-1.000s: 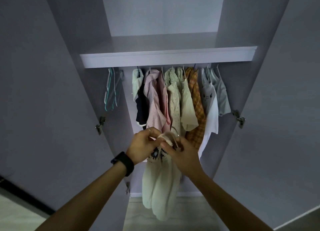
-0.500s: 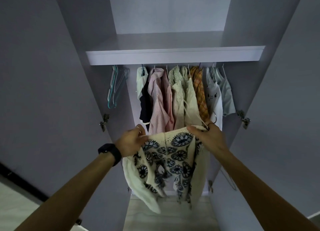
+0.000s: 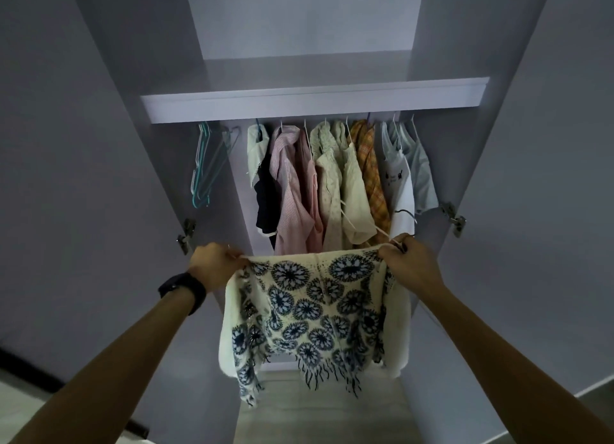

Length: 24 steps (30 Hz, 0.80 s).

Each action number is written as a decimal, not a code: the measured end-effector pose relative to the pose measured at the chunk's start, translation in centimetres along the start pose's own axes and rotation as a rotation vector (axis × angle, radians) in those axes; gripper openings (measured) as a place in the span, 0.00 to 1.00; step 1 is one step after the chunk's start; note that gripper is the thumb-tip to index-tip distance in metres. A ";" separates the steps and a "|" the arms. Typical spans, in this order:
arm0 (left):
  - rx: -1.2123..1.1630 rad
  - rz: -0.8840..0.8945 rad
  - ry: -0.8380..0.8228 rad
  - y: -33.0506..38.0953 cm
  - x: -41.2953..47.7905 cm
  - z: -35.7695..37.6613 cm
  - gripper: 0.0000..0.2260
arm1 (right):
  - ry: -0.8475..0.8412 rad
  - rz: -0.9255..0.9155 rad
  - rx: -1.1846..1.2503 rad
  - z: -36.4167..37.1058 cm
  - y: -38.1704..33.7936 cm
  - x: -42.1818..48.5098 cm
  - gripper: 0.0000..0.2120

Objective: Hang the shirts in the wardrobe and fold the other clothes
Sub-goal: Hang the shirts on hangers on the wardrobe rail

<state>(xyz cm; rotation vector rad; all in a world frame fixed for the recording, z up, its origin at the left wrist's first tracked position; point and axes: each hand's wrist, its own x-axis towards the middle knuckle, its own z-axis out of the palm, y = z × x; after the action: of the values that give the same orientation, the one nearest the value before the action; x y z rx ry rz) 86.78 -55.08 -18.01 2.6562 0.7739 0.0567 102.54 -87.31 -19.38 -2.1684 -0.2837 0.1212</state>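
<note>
Both hands are closed on a patterned top [image 3: 309, 310]: one upper corner is pinched by the left hand [image 3: 216, 265], the other by the right hand [image 3: 407, 260], so it is held spread out below the shelf [image 3: 312, 103]. Several shirts [image 3: 332, 184] are already hung under the shelf, with spare hangers [image 3: 206, 167] kept under its left end. This top is judged not yet hung.
</note>
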 end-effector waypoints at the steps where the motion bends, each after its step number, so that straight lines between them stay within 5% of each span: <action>1: -0.110 -0.019 -0.018 0.2 0.1 -0.3 0.06 | -0.007 0.005 -0.051 -0.1 0.4 0.0 0.11; 5: -0.473 -0.045 -0.153 1.9 0.1 -1.3 0.05 | -0.059 0.052 -0.129 0.2 1.7 0.4 0.11; 11: -0.260 0.015 -0.106 5.0 2.3 -1.7 0.14 | 0.049 -0.006 0.007 1.5 2.1 -1.6 0.19; 16: -0.114 0.022 -0.122 5.8 4.3 0.6 0.14 | -0.031 0.070 0.114 0.3 3.9 -4.4 0.17; 20: -0.171 0.015 -0.143 6.9 4.7 1.5 0.17 | -0.139 0.037 0.176 -0.7 3.8 -6.5 0.18; 24: -0.251 0.119 -0.234 9.1 3.8 1.8 0.08 | -0.189 -0.005 0.076 0.4 2.5 -6.3 0.18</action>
<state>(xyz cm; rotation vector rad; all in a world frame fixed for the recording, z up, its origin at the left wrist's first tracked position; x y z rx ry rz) 94.90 -60.81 -16.62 2.4127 0.4967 -0.1170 96.72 -89.95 -21.73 -2.0829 -0.3864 0.3302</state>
